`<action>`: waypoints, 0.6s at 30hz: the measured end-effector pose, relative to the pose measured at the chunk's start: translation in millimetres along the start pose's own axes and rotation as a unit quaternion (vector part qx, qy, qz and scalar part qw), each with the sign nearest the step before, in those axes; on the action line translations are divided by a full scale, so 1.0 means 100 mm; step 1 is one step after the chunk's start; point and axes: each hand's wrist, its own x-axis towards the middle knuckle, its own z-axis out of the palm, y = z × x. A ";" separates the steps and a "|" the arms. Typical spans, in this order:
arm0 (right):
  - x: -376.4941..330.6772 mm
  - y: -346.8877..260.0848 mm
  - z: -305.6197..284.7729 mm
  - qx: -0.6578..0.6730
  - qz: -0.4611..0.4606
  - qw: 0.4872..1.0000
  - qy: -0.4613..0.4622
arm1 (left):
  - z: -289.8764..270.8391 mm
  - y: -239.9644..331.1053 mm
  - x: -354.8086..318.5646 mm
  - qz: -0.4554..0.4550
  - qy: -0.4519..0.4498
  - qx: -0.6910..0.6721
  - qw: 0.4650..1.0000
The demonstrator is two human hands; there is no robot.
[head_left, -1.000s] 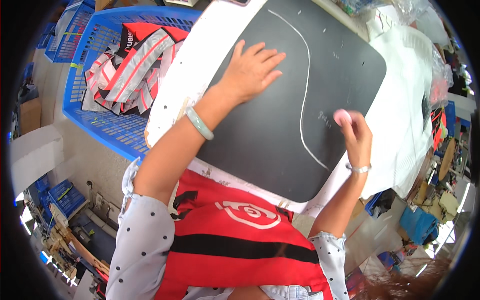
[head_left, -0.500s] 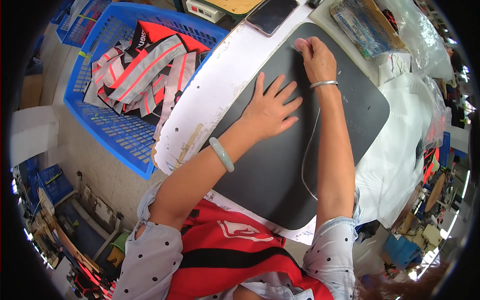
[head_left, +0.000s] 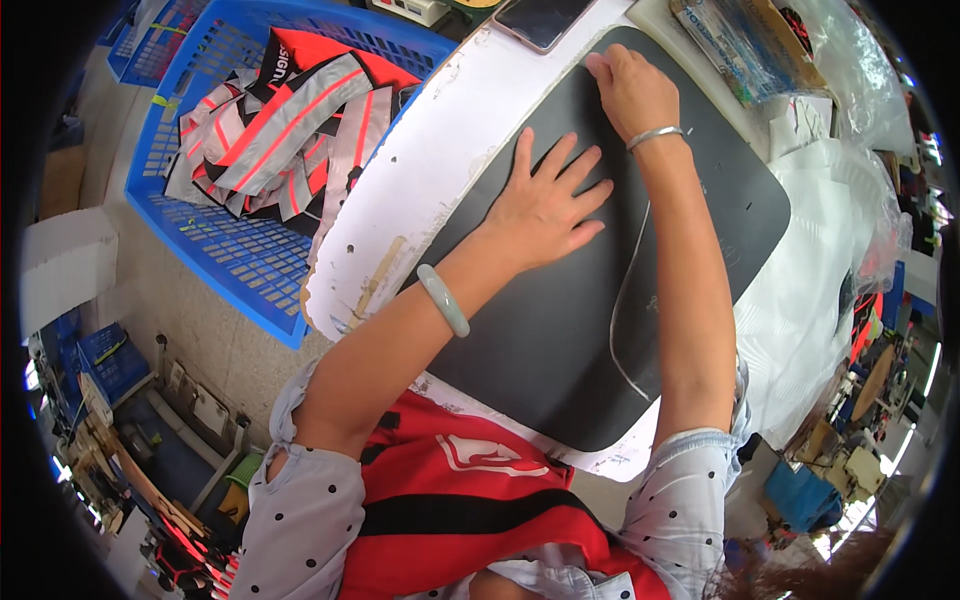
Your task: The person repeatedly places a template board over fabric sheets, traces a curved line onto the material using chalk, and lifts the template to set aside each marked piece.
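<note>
Hands [head_left: 548, 205] barely moved; black fabric [head_left: 560, 330], white table [head_left: 420, 180].

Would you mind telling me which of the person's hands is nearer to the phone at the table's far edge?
Right. The right hand rests at the dark sheet's far edge, just beside the phone; the left hand lies flat mid-sheet, farther back.

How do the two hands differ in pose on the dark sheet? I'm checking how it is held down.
The left hand lies flat, fingers spread, mid-sheet; the right hand is curled at the far edge of the dark grey rounded sheet. The left wrist wears a pale green bangle, the right a thin silver bracelet. Both touch the sheet.
</note>
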 end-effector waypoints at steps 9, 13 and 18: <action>-0.25 0.19 -0.33 -0.208 -0.031 0.970 -0.120 | 0.05 -0.02 -0.01 0.008 0.023 0.015 1.000; -0.57 0.21 -0.54 -0.212 0.060 0.950 -0.220 | 0.07 -0.02 -0.02 0.008 0.020 0.014 1.000; -1.00 0.07 -0.69 -0.171 0.143 0.943 -0.246 | 0.10 -0.04 -0.02 0.014 0.022 0.058 0.998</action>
